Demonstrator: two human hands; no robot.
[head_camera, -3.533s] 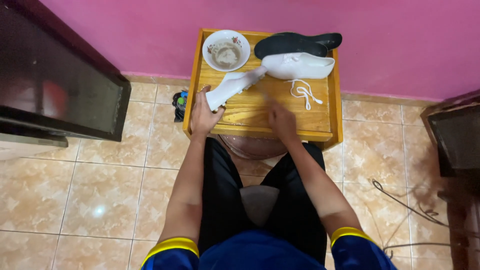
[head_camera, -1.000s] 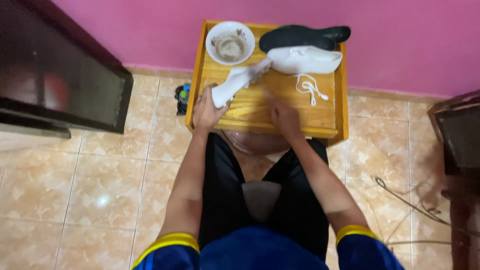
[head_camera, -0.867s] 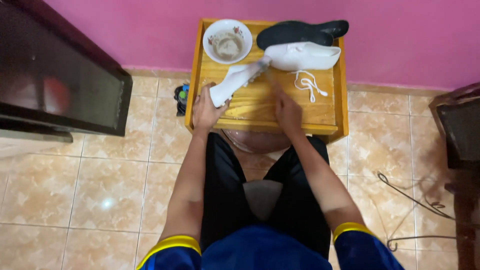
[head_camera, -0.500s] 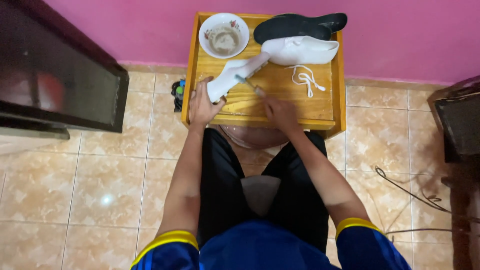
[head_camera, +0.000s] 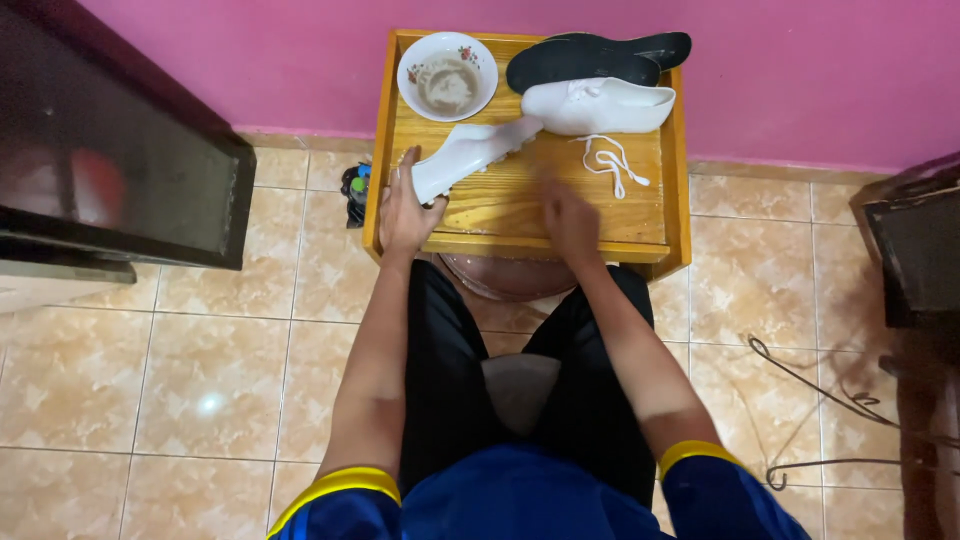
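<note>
My left hand grips the heel end of a white shoe that lies slantwise on a small wooden table. My right hand is blurred and rests with curled fingers on the table's front part, a little right of that shoe. Whether it holds anything is not clear. A second white shoe lies at the back right, and a black insole lies behind it. A loose white lace lies beside my right hand. A white bowl with murky liquid stands at the back left.
A pink wall runs behind the table. A dark cabinet stands at the left and dark furniture at the right. A small dark object lies on the tiled floor by the table, a cable at the right, and a round basin under the table.
My right hand has drawn back from the shoe's side toward the table's front edge. The left hand keeps its hold on the shoe's heel.
</note>
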